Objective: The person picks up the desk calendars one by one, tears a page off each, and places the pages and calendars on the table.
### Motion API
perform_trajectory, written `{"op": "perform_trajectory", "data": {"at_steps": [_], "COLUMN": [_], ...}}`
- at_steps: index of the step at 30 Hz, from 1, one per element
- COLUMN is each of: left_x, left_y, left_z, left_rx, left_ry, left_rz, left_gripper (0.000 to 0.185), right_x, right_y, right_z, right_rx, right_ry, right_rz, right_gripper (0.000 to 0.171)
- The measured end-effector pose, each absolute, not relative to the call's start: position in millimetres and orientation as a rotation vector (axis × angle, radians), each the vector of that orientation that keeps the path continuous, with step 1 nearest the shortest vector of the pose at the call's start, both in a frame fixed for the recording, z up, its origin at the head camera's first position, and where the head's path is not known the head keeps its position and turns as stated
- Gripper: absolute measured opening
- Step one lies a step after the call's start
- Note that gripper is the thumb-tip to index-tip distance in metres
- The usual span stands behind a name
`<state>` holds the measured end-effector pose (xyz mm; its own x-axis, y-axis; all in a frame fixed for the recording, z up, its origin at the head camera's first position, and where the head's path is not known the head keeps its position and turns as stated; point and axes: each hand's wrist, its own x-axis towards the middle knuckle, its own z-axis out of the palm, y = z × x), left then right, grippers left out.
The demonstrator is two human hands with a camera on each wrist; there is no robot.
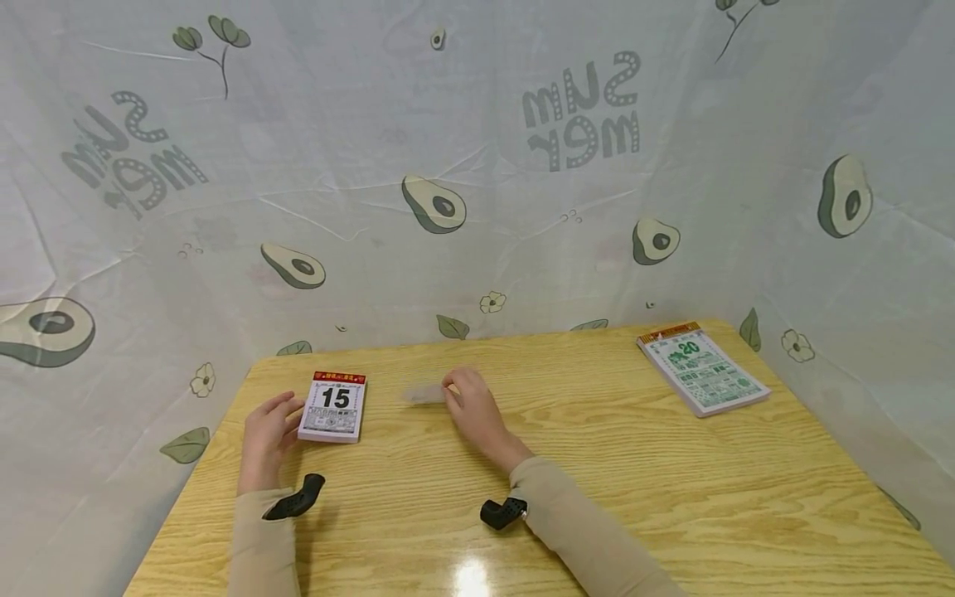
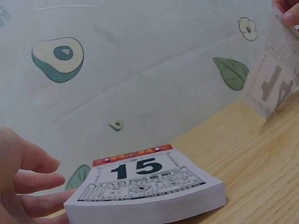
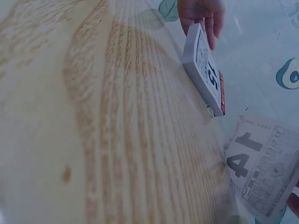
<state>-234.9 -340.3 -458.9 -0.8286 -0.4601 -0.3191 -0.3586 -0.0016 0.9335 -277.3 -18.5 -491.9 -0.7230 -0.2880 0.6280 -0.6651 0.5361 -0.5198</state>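
Note:
A small tear-off calendar (image 1: 333,408) with a red header and a large black 15 lies at the left of the table. My left hand (image 1: 269,431) is at its left side, fingers loosely bent; in the left wrist view, the fingertips (image 2: 53,182) come right up to the pad's edge. To the right of the pad, my right hand (image 1: 477,414) pinches a thin loose calendar sheet (image 1: 427,394). The number 14 shows on this sheet (image 3: 261,163) in the right wrist view, where only a bit of the right hand appears at the edge.
A larger tear-off calendar (image 1: 705,369) with a green 20 lies at the far right of the wooden table (image 1: 418,514). A pale curtain (image 1: 358,108) printed with avocados hangs behind the table and along its sides. Both wrists wear black camera mounts.

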Motion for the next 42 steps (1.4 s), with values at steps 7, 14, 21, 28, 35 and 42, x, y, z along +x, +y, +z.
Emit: {"op": "perform_trajectory", "data": {"at_steps": [7, 14, 21, 28, 35, 42], "left_x": [-234.6, -233.8, -234.6, -237.0, -236.5, -237.5], "left_y": [-345.8, -348.1, -349.2, -349.6, -348.0, -344.9], "left_z": [-463.9, -470.7, -476.4, -479.0, -478.3, -481.1], "left_rx": [0.88, 0.777, 0.798, 0.872, 0.887, 0.849], "left_ry": [-2.207, -2.23, -2.187, -2.157, -2.183, -2.186], "left_rz": [-1.922, -1.904, -1.898, -1.856, -1.76, -1.655], "left_gripper": [0.053, 0.054, 0.055, 0.051, 0.046, 0.042], "right_x": [-271.0, -262.7, -259.4, -258.8, -257.4, -254.3], "right_y": [-20.1, -24.0, -30.5, -36.9, -42.2, -53.0], "right_z": [-492.3, -491.5, -494.4, -498.6, -501.3, -496.9], "right_rx": [0.891, 1.017, 1.092, 1.151, 1.233, 1.245], "right_ry": [-2.374, -2.537, -2.682, -2.7, -2.635, -2.753], "right_rz": [0.962, 0.852, 0.749, 0.709, 0.652, 0.486], "right_gripper": [0.004, 0.004, 0.006, 0.01, 0.013, 0.025]}}
